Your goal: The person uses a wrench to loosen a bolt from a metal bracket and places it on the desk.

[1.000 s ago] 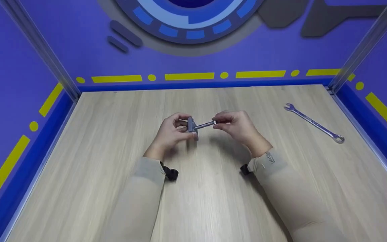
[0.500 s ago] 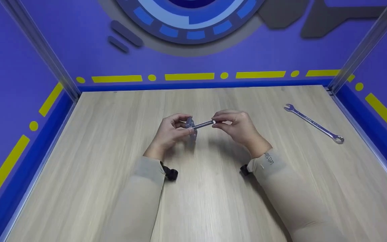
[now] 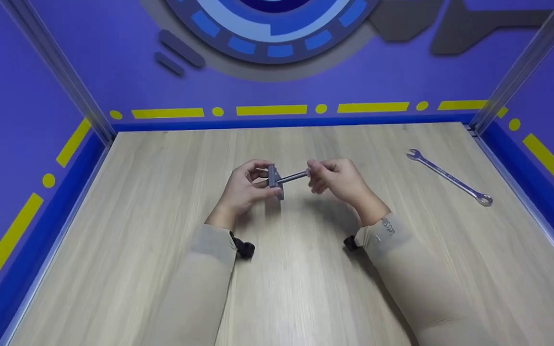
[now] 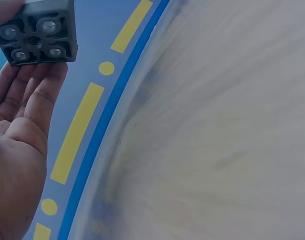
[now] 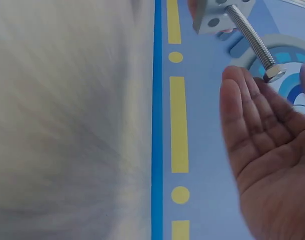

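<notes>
We see a small grey block (image 3: 275,179) held above the middle of the worktop (image 3: 161,202), a long bolt (image 3: 292,177) screwed into its face. The left hand (image 3: 245,190) grips the block by its edges. The right hand (image 3: 337,179) lies with fingers straight, fingertips at the bolt's hex head. A wrench (image 3: 450,177) lies well apart at right.

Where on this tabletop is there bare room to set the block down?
Bare wood lies left of the left hand toward the blue wall, and between the sleeves. The right side holds the wrench; the middle is crowded by both hands, block and bolt.
</notes>
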The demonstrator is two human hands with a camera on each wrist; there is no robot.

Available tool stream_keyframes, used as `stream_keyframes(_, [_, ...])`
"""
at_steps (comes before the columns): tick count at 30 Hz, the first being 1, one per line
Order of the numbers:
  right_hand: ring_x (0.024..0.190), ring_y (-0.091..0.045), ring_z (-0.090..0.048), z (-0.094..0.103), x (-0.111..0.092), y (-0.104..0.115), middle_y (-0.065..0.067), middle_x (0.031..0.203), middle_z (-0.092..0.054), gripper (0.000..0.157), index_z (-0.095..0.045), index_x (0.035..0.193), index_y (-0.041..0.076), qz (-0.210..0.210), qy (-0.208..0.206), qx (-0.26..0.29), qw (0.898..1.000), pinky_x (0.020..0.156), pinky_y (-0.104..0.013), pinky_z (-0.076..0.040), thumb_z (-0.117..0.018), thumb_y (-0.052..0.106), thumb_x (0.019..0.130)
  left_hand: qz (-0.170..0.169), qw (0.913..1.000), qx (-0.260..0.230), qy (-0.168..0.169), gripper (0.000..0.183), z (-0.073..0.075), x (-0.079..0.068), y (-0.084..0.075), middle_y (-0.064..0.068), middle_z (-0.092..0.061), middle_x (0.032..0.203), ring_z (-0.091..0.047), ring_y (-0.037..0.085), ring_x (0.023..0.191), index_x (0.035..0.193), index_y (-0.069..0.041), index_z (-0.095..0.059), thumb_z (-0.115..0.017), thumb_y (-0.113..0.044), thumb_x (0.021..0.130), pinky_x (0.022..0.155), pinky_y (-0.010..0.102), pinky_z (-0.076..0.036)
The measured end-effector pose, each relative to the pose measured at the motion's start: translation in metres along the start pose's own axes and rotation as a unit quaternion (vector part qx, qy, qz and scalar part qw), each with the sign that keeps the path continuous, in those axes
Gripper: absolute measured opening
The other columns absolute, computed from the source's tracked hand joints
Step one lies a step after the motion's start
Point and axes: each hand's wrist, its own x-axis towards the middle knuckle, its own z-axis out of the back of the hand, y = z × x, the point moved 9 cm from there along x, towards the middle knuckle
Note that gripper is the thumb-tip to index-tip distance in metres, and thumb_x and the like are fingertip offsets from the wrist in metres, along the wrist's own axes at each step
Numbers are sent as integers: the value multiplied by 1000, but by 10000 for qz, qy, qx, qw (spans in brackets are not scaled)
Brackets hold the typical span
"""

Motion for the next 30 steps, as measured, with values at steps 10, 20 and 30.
stream_keyframes(10, [67,-15,-70,-5,1,-9,-1,80,-74,38,-80,103,1,-606,378,571,9958,66,-25,-65,-74,37,112,10,9999,138,4,79,-2,0,-1,18,-68,141,-75,28,129,149,4,-63,-98,11,78,117,32,-62])
stream_keyframes(20, [91,-18,-82,-2,3,-3,-16,108,-84,23,-82,125,0,-154,252,225,9993,97,-44,-72,-82,10,104,10,9998,140,-122,81,2,-1,-2,18,-70,138,-76,30,127,149,6,-62,-98,10,78,114,33,-63])
stream_keyframes(30, [92,-18,-83,-1,4,-8,-15,109,-85,28,-82,126,0,-226,188,251,9993,103,-56,-69,-86,7,99,121,9998,39,-132,77,3,1,1,18,-72,139,-77,29,126,147,1,-64,-98,8,79,114,35,-64])
